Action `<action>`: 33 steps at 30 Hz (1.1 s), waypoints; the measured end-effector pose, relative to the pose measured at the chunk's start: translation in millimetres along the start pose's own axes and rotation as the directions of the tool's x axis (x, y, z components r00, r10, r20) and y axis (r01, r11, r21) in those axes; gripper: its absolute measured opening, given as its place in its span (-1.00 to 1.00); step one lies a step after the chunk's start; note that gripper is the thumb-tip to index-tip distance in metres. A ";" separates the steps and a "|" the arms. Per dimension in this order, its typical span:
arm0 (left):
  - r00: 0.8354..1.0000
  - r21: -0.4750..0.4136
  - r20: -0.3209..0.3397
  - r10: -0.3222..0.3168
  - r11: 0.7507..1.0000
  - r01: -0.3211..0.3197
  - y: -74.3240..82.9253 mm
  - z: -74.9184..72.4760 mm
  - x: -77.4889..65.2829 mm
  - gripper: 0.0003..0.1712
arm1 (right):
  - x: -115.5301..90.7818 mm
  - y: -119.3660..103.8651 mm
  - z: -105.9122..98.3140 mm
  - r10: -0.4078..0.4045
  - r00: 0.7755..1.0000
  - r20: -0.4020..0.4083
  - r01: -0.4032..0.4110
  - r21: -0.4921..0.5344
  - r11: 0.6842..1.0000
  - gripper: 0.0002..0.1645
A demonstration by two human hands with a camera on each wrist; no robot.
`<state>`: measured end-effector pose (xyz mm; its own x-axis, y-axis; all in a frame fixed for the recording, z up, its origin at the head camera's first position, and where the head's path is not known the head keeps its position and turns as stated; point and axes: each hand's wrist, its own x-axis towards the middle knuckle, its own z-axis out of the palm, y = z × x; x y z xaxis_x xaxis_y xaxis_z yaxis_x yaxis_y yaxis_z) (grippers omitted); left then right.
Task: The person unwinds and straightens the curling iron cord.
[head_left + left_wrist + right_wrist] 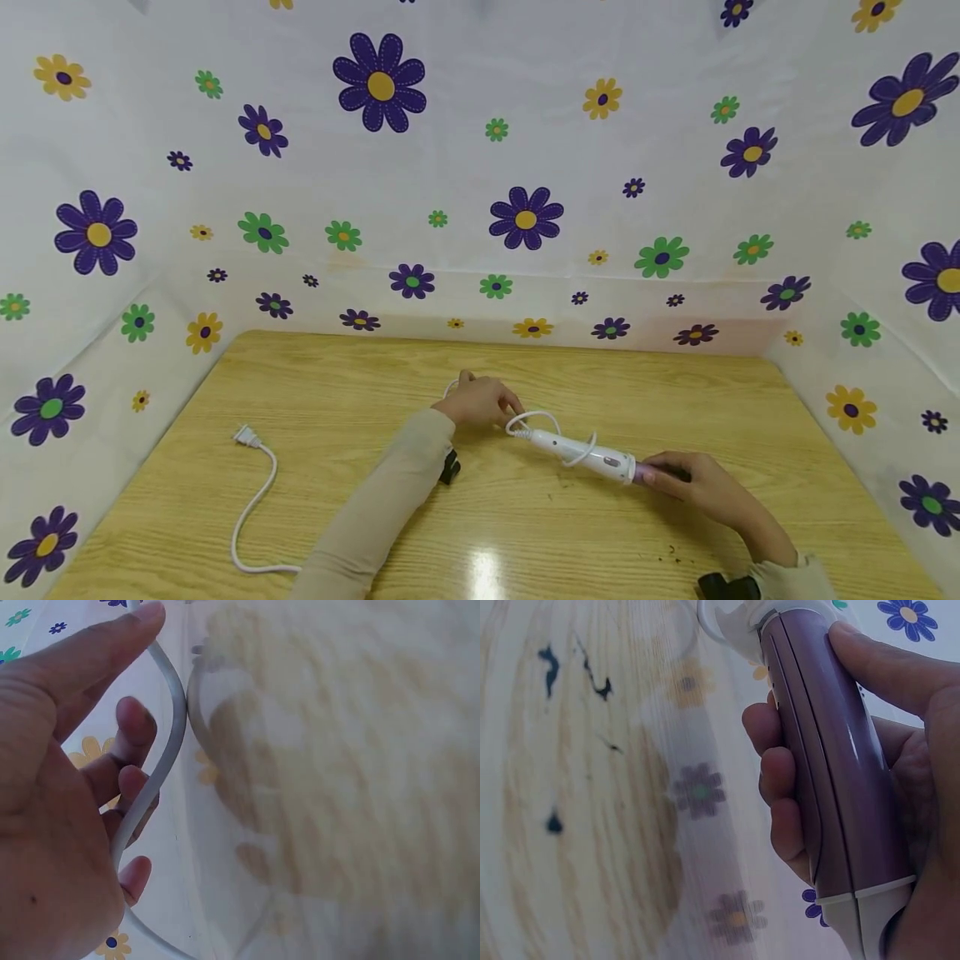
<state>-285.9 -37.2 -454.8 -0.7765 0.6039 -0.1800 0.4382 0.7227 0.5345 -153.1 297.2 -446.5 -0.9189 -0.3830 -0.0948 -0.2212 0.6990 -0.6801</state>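
Note:
A hair styling iron with a white handle lies slantwise in the head view. My right hand grips its purple end; in the right wrist view the fingers wrap round the purple barrel, the thumb along its other side. White power cord passes my left palm, and thumb and forefinger pinch it at the top of the left wrist view. Seen from the head, my left hand is by the handle's cord end. A loop of cord crosses the handle.
On the left of the wooden table, the two-pin plug lies with a curved length of cord trailing under the left forearm. Small dark marks dot the wood near the right arm. A flower-patterned white cloth surrounds the table's back and sides.

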 end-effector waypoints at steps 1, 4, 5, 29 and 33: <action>1.000 0.000 -0.002 -0.003 1.000 0.003 -0.1 0.3 -0.1 -0.93 | -0.1 -0.3 0.3 0.001 1.000 0.001 -0.001 -0.001 1.000 -0.60; 1.000 -0.004 -0.008 -0.004 1.000 0.004 -1.7 1.7 0.1 -0.96 | -0.6 -1.0 1.6 0.008 1.000 0.000 -0.008 -0.005 1.000 -0.60; 1.000 -0.006 -0.010 -0.002 1.000 0.002 -2.1 1.9 0.2 -0.96 | -0.8 -1.2 1.9 0.004 1.000 0.001 -0.004 -0.012 1.000 -0.60; 0.989 -0.121 -0.118 0.084 0.988 -0.098 -8.2 -21.9 -8.7 -0.91 | -0.1 -2.5 -0.1 0.001 1.000 -0.006 -0.001 -0.003 1.000 -0.60; 0.985 -0.198 -0.129 0.114 0.970 -0.138 -5.2 -24.8 -12.9 -0.91 | 0.6 -2.2 0.5 0.009 1.000 0.000 -0.009 -0.017 1.000 -0.58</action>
<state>-289.4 -57.1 -434.8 -0.7730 0.6343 -0.0101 0.4428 0.5510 0.7073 -153.0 295.1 -445.5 -0.9207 -0.3768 -0.1014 -0.2182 0.7126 -0.6668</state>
